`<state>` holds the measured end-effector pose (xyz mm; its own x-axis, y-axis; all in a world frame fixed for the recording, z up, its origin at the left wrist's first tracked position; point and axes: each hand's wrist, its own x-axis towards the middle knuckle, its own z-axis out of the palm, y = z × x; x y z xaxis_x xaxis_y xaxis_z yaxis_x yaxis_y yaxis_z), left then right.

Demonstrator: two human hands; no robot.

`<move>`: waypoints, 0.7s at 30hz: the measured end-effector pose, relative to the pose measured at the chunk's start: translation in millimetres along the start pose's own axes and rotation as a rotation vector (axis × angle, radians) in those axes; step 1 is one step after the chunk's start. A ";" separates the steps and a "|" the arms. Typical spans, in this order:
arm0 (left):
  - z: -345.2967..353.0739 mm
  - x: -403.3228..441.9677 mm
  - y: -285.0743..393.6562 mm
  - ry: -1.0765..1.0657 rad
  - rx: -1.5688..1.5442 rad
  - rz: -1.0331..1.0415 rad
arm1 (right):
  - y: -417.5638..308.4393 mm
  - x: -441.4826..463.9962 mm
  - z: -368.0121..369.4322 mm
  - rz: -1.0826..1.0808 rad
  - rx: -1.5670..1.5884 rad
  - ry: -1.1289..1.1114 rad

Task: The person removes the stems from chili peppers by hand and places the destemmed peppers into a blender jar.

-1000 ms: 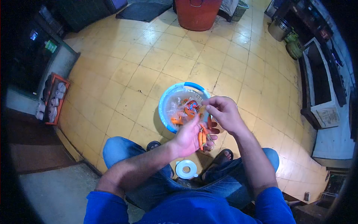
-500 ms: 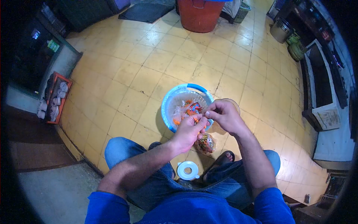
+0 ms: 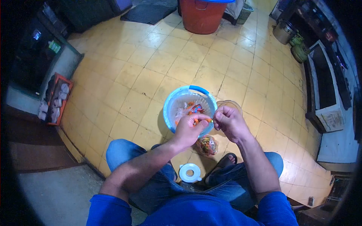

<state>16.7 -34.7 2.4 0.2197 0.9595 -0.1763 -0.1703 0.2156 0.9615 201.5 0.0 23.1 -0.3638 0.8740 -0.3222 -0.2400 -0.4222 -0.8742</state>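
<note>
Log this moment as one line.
left hand: holding orange chili | right hand: fingertips at its end, grip unclear | blue basket: partly behind left hand | plastic bag: on floor

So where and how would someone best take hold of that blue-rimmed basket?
I'd grip the basket's rim on the person's left, coming from above and outside. The rim is a broad, curved band, unobstructed there, whereas the left hand overlaps the near rim in this view and the right hand is by the right edge.
</note>
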 end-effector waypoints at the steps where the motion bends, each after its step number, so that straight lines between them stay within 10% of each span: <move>1: -0.6 -0.4 7.2 -0.003 -0.076 -0.105 | -2.9 2.7 -2.1 0.057 0.139 -0.026; 8: -7.1 7.0 -6.8 0.030 -0.420 -0.288 | -17.1 10.0 17.8 -0.504 -0.797 0.044; 21: -4.9 4.9 -4.7 -0.108 -0.651 -0.437 | -30.3 -20.1 1.8 -0.325 -1.188 0.156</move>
<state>13.9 -30.1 -4.1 0.4828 0.7474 -0.4564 -0.5674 0.6639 0.4871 214.4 -5.3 56.7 -0.3099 0.9508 0.0024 0.6941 0.2280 -0.6828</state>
